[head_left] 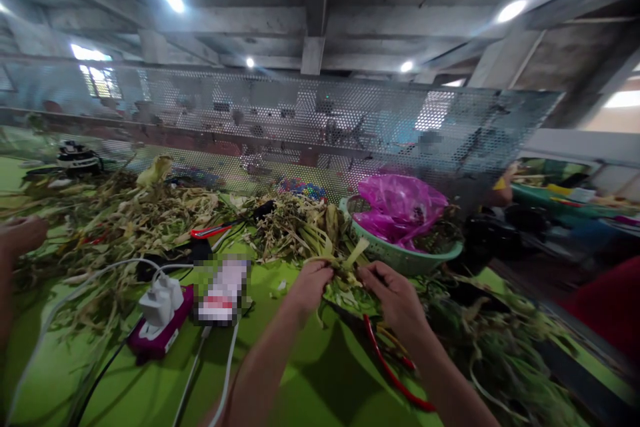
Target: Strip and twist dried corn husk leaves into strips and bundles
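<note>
In the middle of the head view, my left hand [314, 285] pinches one side of a pale green plant stalk [356, 253] with wilted leaves. My right hand [391, 285] closes its fingertips on the other side of the same stalk. Loose leaf scraps lie on the green table under both hands. Just below my right hand rest scissors with red handles [387, 370], their dark blades pointing up and left. Dried plant trimmings [300, 220] are heaped beyond my hands. More leafy stalks [505, 340] lie to the right of my right forearm.
A green basket [440, 255] holding a purple plastic bag [400, 210] stands behind my right hand. Left are a phone [223, 293], cables, and a purple power strip [173, 337] with white chargers. A red-handled tool [210, 231] lies among trimmings. Another person's hand [23, 237] shows far left. Perforated metal panel [280, 120] behind.
</note>
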Demonstrator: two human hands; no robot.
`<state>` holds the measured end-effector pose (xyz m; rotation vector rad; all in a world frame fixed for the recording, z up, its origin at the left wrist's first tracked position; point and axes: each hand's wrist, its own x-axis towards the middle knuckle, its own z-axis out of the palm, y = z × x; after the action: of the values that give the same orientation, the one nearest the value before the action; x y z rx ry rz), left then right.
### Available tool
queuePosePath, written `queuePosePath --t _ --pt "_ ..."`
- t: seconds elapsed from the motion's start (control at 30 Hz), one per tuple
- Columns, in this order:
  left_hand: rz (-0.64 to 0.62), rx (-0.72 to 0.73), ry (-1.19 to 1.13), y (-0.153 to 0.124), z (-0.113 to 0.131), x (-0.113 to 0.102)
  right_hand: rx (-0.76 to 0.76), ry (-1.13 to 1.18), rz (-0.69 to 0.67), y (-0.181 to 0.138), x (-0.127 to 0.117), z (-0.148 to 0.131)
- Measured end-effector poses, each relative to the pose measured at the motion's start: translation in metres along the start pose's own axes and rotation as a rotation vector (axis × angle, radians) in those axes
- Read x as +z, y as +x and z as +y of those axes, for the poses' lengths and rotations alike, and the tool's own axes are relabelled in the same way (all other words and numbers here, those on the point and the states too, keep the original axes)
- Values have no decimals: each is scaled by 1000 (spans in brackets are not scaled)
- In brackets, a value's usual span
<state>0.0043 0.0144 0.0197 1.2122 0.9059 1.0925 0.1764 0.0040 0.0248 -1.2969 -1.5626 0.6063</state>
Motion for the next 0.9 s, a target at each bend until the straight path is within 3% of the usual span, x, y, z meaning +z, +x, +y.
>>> queuePosePath --t 0.13,0.3,0.47,0.6,0.9 --pt "46 -22 -33 2 -2 -2 3 33 13 2 -3 2" --pt "-6 -5 39 6 -6 -8 56 33 -68 6 -6 5" --pt "-167 13 -113 0 -5 -2 217 401 -185 3 0 4" --pt "-174 -20 -155 -4 -4 1 290 577 -144 -1 4 5" --pt "-190 46 -113 1 -9 2 234 588 -61 -1 6 5"
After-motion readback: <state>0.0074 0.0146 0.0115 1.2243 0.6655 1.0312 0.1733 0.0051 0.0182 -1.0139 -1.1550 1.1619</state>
